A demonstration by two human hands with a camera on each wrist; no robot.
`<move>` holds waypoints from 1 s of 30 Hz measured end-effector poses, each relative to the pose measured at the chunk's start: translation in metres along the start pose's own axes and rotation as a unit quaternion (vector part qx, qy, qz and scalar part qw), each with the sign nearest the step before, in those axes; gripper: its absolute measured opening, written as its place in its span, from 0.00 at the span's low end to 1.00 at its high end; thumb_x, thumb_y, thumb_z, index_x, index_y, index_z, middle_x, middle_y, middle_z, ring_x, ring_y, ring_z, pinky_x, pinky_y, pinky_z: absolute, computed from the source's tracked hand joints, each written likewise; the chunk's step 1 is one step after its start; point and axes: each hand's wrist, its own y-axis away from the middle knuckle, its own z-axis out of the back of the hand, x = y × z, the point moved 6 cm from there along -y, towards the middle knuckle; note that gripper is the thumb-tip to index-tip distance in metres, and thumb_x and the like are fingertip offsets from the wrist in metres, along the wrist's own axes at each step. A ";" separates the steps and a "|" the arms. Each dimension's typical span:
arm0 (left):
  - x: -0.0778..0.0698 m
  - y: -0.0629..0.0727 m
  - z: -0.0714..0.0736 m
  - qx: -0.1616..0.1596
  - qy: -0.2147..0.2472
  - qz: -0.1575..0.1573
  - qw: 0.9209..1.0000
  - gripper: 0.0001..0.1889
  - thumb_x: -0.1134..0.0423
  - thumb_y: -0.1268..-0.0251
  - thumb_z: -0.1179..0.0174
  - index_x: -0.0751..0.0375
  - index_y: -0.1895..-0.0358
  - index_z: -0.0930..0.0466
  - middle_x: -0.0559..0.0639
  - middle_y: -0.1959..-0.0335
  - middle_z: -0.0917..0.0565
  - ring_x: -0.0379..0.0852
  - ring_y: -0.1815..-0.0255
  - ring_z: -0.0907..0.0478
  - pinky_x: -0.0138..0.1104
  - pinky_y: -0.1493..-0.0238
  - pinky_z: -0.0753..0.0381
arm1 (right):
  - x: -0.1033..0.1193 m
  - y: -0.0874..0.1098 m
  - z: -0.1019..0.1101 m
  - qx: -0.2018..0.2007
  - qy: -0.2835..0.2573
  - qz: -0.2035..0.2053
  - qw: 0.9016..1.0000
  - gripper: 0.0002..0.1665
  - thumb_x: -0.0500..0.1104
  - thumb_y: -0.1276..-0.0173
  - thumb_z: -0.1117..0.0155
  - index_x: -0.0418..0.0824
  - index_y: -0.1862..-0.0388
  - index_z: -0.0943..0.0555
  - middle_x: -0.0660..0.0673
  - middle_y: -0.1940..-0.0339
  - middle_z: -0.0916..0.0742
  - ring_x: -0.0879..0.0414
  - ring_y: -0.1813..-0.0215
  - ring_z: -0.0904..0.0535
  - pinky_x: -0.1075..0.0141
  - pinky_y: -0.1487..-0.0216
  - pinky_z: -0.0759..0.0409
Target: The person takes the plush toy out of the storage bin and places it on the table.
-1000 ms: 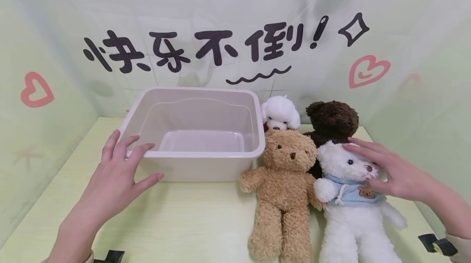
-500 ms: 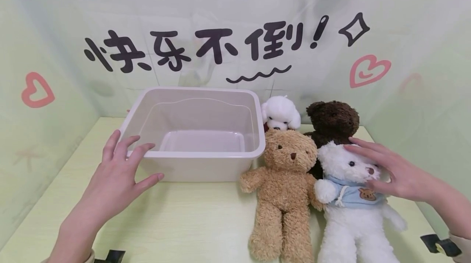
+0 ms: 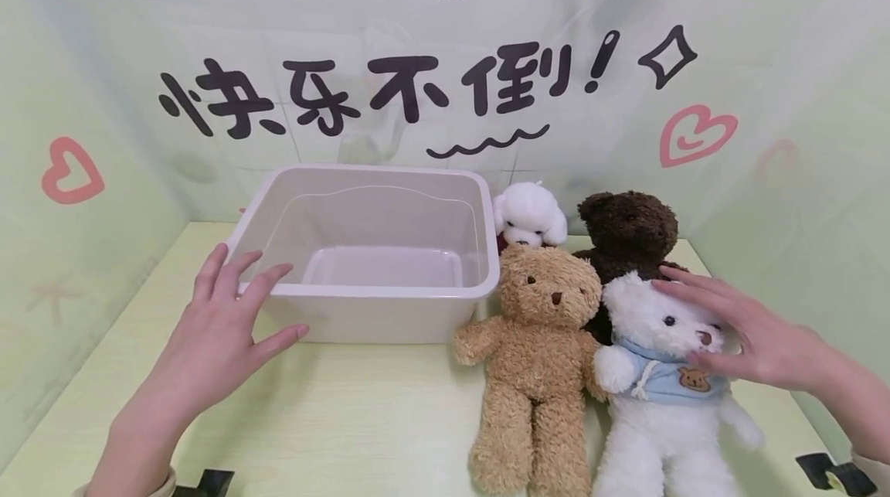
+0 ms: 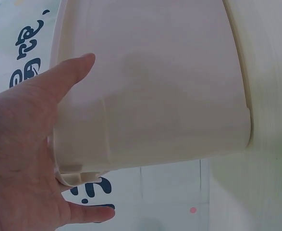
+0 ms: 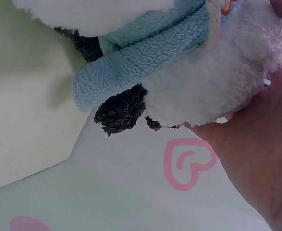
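My left hand (image 3: 215,335) is at the near left corner of a pale plastic storage bin (image 3: 375,319). Its fingers are spread about the rim, and the thumb lies along the outside in the left wrist view. Some of its fingers are hidden behind the wall there. My right hand (image 3: 758,331) holds the head of a white teddy bear (image 3: 667,435) in a light blue hoodie, with fingers over the top and thumb by the chin. In the right wrist view the bear's white head (image 5: 203,86) sits against the palm.
A tan teddy bear (image 3: 535,358) lies just left of the white one. Behind them are a dark brown bear (image 3: 629,226) and a white plush dog (image 3: 530,211) beside the bin. A printed cloth wall (image 3: 389,41) closes off the back of the wooden table (image 3: 334,420).
The white bear has shifted slightly toward me along with my right hand, and more of the dark brown bear shows behind it. My left hand and the bin have stayed put.
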 end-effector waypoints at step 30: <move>-0.002 -0.012 0.020 0.023 -0.034 0.042 0.998 0.40 0.40 0.30 0.38 0.53 0.20 0.38 0.69 0.22 0.42 0.72 0.19 0.61 0.76 0.32 0.57 | -0.010 0.001 0.010 -0.068 -0.051 -0.144 0.986 0.42 0.36 0.22 0.43 0.48 0.15 0.47 0.44 0.15 0.43 0.62 0.18 0.54 0.80 0.30 0.57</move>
